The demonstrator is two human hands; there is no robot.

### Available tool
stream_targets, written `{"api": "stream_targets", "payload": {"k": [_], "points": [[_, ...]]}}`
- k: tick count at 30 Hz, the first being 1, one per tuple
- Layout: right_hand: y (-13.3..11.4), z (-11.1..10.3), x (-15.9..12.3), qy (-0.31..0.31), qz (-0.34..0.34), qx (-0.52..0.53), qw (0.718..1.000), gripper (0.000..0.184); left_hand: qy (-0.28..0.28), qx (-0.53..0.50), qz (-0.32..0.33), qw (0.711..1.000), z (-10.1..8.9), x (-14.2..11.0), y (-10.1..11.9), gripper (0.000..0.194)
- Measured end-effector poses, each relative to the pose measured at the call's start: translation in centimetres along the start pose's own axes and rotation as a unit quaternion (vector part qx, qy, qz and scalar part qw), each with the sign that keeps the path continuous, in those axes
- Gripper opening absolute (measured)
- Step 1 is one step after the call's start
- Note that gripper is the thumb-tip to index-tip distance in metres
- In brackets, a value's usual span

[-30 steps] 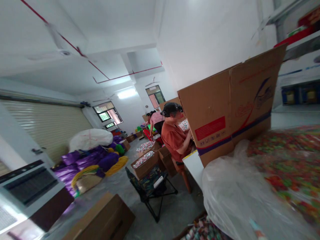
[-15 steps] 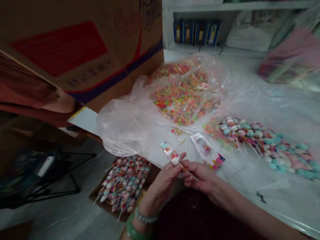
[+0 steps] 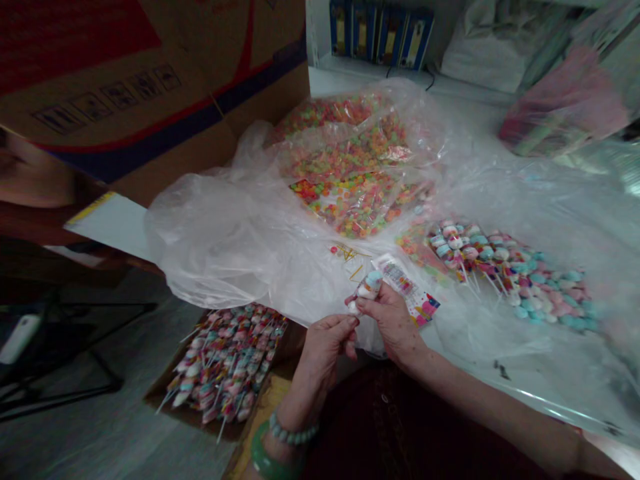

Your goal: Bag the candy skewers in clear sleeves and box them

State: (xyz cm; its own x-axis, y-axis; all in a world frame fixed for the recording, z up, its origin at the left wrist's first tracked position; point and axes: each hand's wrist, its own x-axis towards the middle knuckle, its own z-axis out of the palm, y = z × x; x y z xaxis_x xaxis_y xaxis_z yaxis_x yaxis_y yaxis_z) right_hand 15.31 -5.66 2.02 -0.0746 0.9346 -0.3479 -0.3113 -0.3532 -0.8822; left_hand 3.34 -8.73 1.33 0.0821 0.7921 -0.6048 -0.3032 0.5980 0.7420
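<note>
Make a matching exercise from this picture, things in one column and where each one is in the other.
Things:
1. Green bangle
2. Blue folders
3. Bunched lollipops
4. Printed packet

Places:
A. On the shelf
B. In the cardboard box
C. On the left wrist
D. Beside the right hand

Pairs: 1-C, 2-A, 3-B, 4-D

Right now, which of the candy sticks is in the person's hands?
The lone pale blue and white one, between the left hand and right hand; the others lie in the cardboard box or on the plastic sheet.
</note>
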Motion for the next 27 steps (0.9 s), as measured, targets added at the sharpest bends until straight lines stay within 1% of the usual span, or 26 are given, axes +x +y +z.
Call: {"api": "stream_targets", "payload": {"k": [2, 3, 4, 5, 6, 7, 8, 9, 10, 11, 12, 13, 14, 15, 18, 19, 20, 21, 22, 23, 24, 26, 27], "points": [[0.1, -0.4, 0.8, 0.002, -0.035, -0.075, 0.997, 0.02, 0.078, 0.019, 0.055, 0.995, -0.5, 0.5, 0.1, 0.03], [-0.1, -0.5, 1.3, 0.016, -0.063, -0.138, 0.988, 0.021, 0.102, 0.015, 0.071, 0.992, -0.9, 0.7, 0.3, 0.029], [-0.4, -0.7, 1.8, 0.037, -0.102, -0.217, 0.97, 0.022, 0.116, 0.0, 0.075, 0.99, -1.3, 0.9, 0.5, 0.029], [-0.8, -0.7, 2.3, 0.058, -0.147, -0.31, 0.938, 0.022, 0.123, -0.022, 0.071, 0.99, -1.8, 1.1, 0.8, 0.029], [-1.1, -0.7, 2.9, 0.068, -0.188, -0.409, 0.89, 0.022, 0.124, -0.046, 0.062, 0.989, -2.3, 1.2, 1.2, 0.03], [-1.3, -0.6, 3.4, 0.063, -0.216, -0.506, 0.833, 0.021, 0.12, -0.067, 0.052, 0.989, -2.7, 1.4, 1.5, 0.031], [-1.5, -0.5, 4.0, 0.042, -0.223, -0.592, 0.773, 0.02, 0.114, -0.082, 0.044, 0.989, -3.1, 1.5, 1.8, 0.032], [-1.4, -0.4, 4.6, 0.015, -0.212, -0.661, 0.72, 0.02, 0.108, -0.091, 0.038, 0.989, -3.4, 1.6, 2.0, 0.032], [-1.3, -0.3, 5.1, -0.01, -0.189, -0.709, 0.68, 0.021, 0.103, -0.098, 0.035, 0.989, -3.6, 1.6, 2.1, 0.032], [-1.1, -0.3, 5.6, -0.028, -0.164, -0.737, 0.655, 0.022, 0.098, -0.102, 0.033, 0.989, -3.8, 1.7, 2.2, 0.031], [-0.8, -0.4, 5.9, -0.04, -0.14, -0.749, 0.646, 0.022, 0.094, -0.108, 0.031, 0.989, -4.0, 1.8, 2.2, 0.03], [-0.6, -0.7, 6.2, -0.047, -0.124, -0.745, 0.653, 0.023, 0.092, -0.114, 0.028, 0.989, -4.1, 2.0, 2.1, 0.03], [-0.4, -1.0, 6.3, -0.047, -0.116, -0.729, 0.673, 0.023, 0.09, -0.12, 0.025, 0.988, -4.2, 2.1, 2.0, 0.03], [-0.3, -1.4, 6.3, -0.042, -0.118, -0.701, 0.702, 0.022, 0.087, -0.126, 0.02, 0.988, -4.2, 2.2, 1.9, 0.03], [-0.6, -2.4, 5.6, -0.011, -0.153, -0.587, 0.795, 0.018, 0.075, -0.139, 0.005, 0.987, -4.0, 2.7, 1.7, 0.03], [-0.7, -2.7, 5.2, -0.007, -0.163, -0.553, 0.817, 0.017, 0.069, -0.14, 0.0, 0.988, -3.7, 2.9, 1.7, 0.03], [-0.8, -2.8, 4.8, -0.01, -0.171, -0.528, 0.832, 0.016, 0.063, -0.139, -0.005, 0.988, -3.4, 3.0, 1.7, 0.03], [-1.0, -2.8, 4.3, -0.012, -0.177, -0.517, 0.838, 0.015, 0.058, -0.138, -0.01, 0.989, -3.1, 3.2, 1.7, 0.031], [-1.0, -2.8, 3.9, -0.01, -0.184, -0.518, 0.835, 0.015, 0.056, -0.137, -0.014, 0.989, -2.8, 3.3, 1.7, 0.031], [-1.1, -2.7, 3.6, -0.004, -0.195, -0.53, 0.825, 0.015, 0.056, -0.137, -0.017, 0.989, -2.5, 3.5, 1.8, 0.031], [-1.1, -2.6, 3.4, 0.006, -0.209, -0.551, 0.808, 0.015, 0.059, -0.138, -0.019, 0.988, -2.3, 3.6, 1.8, 0.031], [-1.1, -2.2, 3.3, 0.022, -0.235, -0.606, 0.76, 0.016, 0.071, -0.144, -0.017, 0.987, -2.1, 3.8, 1.7, 0.031], [-0.9, -1.9, 3.5, 0.017, -0.241, -0.635, 0.733, 0.017, 0.075, -0.146, -0.014, 0.986, -2.1, 3.8, 1.7, 0.03]]}}
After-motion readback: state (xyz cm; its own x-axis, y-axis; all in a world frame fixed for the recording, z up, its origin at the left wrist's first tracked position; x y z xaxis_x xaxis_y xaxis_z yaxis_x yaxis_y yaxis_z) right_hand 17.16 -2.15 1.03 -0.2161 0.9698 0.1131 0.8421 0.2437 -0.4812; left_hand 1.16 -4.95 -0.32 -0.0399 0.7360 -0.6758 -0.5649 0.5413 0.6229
